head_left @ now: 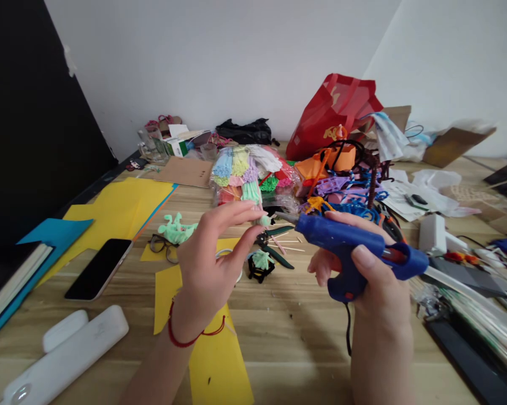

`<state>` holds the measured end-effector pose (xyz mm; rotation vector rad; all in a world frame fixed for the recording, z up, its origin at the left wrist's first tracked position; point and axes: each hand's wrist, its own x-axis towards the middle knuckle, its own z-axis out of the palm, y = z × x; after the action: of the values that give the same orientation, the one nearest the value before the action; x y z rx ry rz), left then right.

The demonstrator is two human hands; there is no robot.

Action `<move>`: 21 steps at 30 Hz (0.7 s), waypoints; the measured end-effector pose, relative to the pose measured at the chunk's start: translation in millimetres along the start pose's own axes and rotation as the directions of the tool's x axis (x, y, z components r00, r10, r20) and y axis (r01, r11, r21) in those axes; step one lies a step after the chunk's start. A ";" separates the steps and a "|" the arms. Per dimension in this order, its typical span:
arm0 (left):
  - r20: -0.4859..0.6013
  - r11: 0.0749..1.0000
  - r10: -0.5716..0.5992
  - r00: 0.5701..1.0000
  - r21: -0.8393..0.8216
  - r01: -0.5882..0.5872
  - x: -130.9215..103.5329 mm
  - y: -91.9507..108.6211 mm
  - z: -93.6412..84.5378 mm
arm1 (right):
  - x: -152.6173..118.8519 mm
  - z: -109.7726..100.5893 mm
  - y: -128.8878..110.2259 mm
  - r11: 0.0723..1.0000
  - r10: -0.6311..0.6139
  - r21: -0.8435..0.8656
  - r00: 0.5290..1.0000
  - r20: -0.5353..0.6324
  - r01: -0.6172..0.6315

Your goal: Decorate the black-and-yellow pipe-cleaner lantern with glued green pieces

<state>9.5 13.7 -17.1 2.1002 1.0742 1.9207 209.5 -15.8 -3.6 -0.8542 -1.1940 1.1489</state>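
My left hand (219, 253) pinches a small pale-green craft piece (263, 220) between thumb and fingertips; its exact shape is too small to make out. In my right hand (371, 275) is a blue hot glue gun (341, 236), its nozzle pointing left, close to the pale-green piece. A clear glue stick (451, 281) sticks out of its rear. Below and behind the pinched piece lie dark-green-handled pliers (281, 256) and a black frame-like piece (259, 273) topped with pale-green fuzz. To the left rests a mint-green pipe-cleaner figure (177, 229).
Bundles of coloured pipe cleaners (245, 169) and a red bag (333, 112) stand at the back. Yellow paper (219, 360), a phone (98, 269) and a white elongated device (67, 354) lie on the left. Packed glue sticks (481, 343) lie at the right.
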 end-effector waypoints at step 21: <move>0.182 0.880 -0.320 0.930 -0.307 0.363 0.6 1.4 2.9 | 0.5 3.6 -0.6 0.991 -0.004 0.133 0.999 0.032 0.000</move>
<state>12.7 14.0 -16.5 1.6887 0.9361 1.6410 206.1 -15.8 -2.2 -0.7361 -1.1308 1.2303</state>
